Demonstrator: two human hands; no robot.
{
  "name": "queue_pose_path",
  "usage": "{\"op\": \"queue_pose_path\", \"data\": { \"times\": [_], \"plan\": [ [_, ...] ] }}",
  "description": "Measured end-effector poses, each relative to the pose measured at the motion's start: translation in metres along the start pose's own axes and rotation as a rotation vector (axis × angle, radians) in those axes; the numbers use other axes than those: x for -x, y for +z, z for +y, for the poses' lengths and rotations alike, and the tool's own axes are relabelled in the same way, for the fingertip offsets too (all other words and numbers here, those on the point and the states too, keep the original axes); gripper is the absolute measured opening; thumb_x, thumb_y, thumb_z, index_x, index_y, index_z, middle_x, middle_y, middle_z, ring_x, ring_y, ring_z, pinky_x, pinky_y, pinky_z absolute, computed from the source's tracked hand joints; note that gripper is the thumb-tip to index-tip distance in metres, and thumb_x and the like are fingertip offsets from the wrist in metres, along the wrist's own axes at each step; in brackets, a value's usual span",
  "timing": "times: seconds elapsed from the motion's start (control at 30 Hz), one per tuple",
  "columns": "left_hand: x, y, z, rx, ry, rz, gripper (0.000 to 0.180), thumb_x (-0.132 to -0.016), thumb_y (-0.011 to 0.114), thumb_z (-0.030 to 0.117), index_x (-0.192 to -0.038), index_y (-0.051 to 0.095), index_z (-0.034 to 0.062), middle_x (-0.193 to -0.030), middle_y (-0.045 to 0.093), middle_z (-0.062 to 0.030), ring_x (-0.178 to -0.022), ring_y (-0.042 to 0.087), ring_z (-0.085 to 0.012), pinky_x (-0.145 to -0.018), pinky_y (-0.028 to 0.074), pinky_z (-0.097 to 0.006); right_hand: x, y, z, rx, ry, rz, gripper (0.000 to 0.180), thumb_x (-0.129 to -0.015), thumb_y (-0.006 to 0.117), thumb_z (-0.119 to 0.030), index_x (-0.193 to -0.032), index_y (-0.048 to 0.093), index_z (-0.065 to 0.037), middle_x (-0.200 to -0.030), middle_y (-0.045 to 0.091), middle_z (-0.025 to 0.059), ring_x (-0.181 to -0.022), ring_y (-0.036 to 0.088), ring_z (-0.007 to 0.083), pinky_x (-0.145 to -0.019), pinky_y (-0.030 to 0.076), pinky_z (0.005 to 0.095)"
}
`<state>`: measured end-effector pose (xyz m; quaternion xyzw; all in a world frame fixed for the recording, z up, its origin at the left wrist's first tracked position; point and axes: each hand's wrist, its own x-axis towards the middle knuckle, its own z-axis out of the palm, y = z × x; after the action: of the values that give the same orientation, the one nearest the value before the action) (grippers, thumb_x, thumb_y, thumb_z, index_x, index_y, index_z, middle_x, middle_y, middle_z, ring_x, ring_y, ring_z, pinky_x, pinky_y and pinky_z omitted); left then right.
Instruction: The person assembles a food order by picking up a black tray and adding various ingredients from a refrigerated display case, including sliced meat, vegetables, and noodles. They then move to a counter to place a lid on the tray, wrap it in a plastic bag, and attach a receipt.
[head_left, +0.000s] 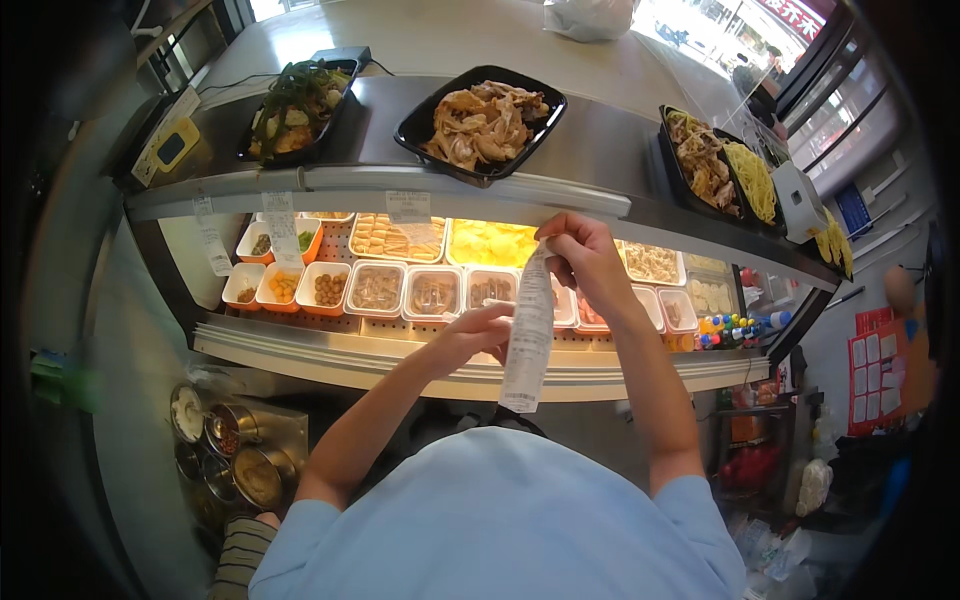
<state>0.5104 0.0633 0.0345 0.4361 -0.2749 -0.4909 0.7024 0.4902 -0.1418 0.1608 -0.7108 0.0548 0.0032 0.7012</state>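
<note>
A long printed paper receipt hangs upright in front of me, its lower end curling slightly over my light blue shirt. My right hand is closed, pinching the receipt's top end between thumb and fingers. Beside the strip's left edge is my left hand, its fingers stretched toward the paper. Their tips are partly lost against it, so I cannot tell whether they touch. Behind both hands is a lit display case with white tubs of food, among them meatballs and sliced meat.
On the steel top stand black trays of cooked meat, greens and yellow noodles. Several paper slips hang from the ledge. Metal bowls stand low at left. Small bottles line the case's right end.
</note>
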Motion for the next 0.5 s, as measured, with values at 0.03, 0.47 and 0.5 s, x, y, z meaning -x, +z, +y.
{"op": "queue_pose_path", "data": {
  "times": [0.03,0.47,0.5],
  "plan": [
    [0.006,-0.007,-0.009,0.062,-0.007,0.078,0.061,-0.095,0.060,0.022,-0.146,0.033,0.0049,-0.128,0.057,-0.0163,-0.114,0.058,-0.0233,-0.096,0.048,-0.039,-0.006,0.006,-0.001,-0.022,-0.025,0.004,0.010,-0.088,0.052,-0.005,-0.085,0.061,-0.002,-0.057,0.048,-0.0011,-0.044,0.039,0.0042,-0.039,0.027,0.0208],
    [0.023,-0.017,-0.010,0.250,0.101,0.373,0.034,-0.100,0.048,0.022,-0.127,0.051,0.0012,-0.087,0.062,-0.0101,-0.073,0.063,-0.0200,-0.070,0.056,-0.036,0.005,0.054,0.026,0.848,-0.957,0.229,0.020,-0.076,0.071,-0.003,-0.096,0.065,-0.001,-0.110,0.064,0.0144,-0.081,0.067,0.0303,-0.067,0.055,0.0334],
    [0.018,-0.018,-0.010,0.257,0.101,0.384,0.035,-0.101,0.047,0.022,-0.127,0.051,0.0005,-0.086,0.062,-0.0098,-0.072,0.063,-0.0192,-0.068,0.055,-0.034,0.006,0.056,0.029,0.845,-0.963,0.159,0.019,-0.077,0.070,-0.004,-0.096,0.065,-0.002,-0.114,0.064,0.0146,-0.079,0.068,0.0296,-0.066,0.056,0.0338]
  ]
}}
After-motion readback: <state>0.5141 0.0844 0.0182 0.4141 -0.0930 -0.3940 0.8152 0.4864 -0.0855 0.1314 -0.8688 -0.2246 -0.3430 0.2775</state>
